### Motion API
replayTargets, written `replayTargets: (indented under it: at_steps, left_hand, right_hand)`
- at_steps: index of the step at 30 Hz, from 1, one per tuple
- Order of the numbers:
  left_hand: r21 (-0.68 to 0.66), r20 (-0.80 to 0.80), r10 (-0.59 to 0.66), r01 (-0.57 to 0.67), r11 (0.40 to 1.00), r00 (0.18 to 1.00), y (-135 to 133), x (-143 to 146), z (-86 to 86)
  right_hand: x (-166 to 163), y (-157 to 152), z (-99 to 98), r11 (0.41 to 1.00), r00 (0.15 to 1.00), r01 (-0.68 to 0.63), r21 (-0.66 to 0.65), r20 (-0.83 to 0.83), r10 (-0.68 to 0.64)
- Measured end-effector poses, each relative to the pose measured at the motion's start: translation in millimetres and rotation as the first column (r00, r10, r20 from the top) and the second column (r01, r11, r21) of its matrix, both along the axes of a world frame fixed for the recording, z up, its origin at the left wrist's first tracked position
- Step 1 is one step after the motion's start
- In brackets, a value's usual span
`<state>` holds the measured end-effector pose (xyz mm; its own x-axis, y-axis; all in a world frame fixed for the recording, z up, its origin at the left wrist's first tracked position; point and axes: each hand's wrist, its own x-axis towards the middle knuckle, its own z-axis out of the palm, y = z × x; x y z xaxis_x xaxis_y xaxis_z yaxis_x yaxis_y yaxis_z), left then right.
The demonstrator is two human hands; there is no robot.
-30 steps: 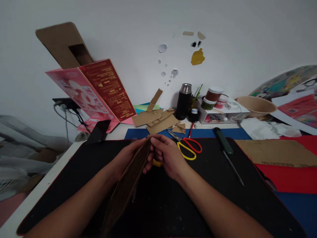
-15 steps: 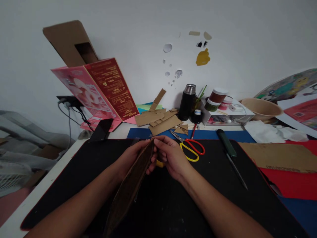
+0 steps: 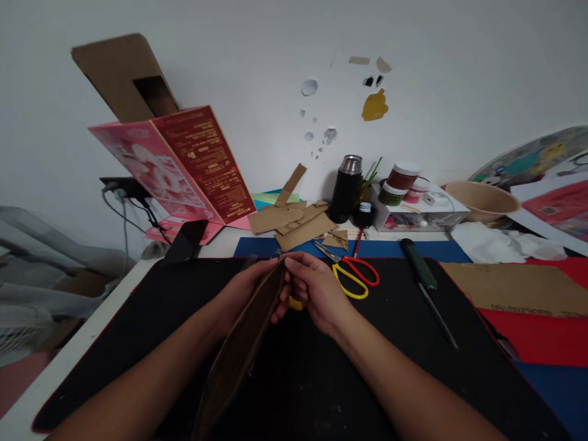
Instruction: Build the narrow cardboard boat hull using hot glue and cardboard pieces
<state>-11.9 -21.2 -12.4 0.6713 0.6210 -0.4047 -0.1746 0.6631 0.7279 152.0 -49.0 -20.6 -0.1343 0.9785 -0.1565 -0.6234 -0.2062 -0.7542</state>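
Observation:
A long brown cardboard piece [image 3: 243, 337] slants toward me above the black mat [image 3: 413, 380], its far end between my hands. My left hand [image 3: 241, 291] grips its left side, with most of the fingers hidden behind the cardboard. At the far tip, my right hand [image 3: 315, 285] pinches the cardboard between thumb and curled fingers. Something yellow [image 3: 295, 303] shows just below the right fingers; I cannot make out what it is. Scissors [image 3: 351, 272] with one red and one yellow handle lie right beyond my right hand.
Cardboard scraps [image 3: 301, 223] lie behind my hands, near a black thermos [image 3: 345, 190]. To the right rests a green-handled pointed tool [image 3: 427, 288], beside a flat cardboard sheet [image 3: 514, 288]. A phone [image 3: 186, 240] and a pink-and-red folder [image 3: 184, 165] are at the left.
Both hands keep the same grip on the cardboard, which has barely moved. The whole view has shifted slightly.

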Motion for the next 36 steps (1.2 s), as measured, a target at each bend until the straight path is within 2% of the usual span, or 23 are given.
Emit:
replayTargets:
  at_steps: [6,16,19,22,24,27,32,36]
  left_hand:
    - [-0.001,-0.118,-0.061,0.061,0.998,0.991,2,-2,1.5]
    - [-0.024,-0.129,0.009,-0.012,1.0,0.992,1,-2,-1.5]
    - [0.025,-0.135,0.024,-0.021,0.999,0.991,-1,-1,0.7]
    - [0.091,-0.171,0.082,-0.067,0.994,0.982,-7,2,10.4]
    - [0.207,-0.169,0.142,-0.106,0.973,0.975,-11,3,18.7]
    - [0.352,-0.217,0.154,-0.07,0.933,0.964,-15,3,27.1]
    - [0.377,-0.324,0.196,-0.064,0.924,0.926,-16,1,25.0]
    - [0.36,-0.311,0.227,-0.106,0.927,0.923,-13,2,20.1]
  right_hand:
    - [-1,-1,-1.5,1.0,0.999,-0.015,0.011,0.052,0.014]
    - [-4,0,-7.3,1.0,0.992,-0.022,0.012,0.125,0.021]
    - [-1,2,-6.5,1.0,0.994,0.027,0.01,0.109,-0.028]
    - [3,3,-2.6,0.995,0.99,0.097,0.022,0.099,-0.099]
    - [4,4,0.4,0.993,0.988,0.116,0.032,0.1,-0.119]
    - [4,3,3.7,0.993,0.987,0.111,0.035,0.111,-0.114]
    - [3,2,4.9,0.995,0.992,0.082,0.052,0.089,-0.087]
    - [4,3,4.7,0.993,0.99,0.101,0.065,0.097,-0.107]
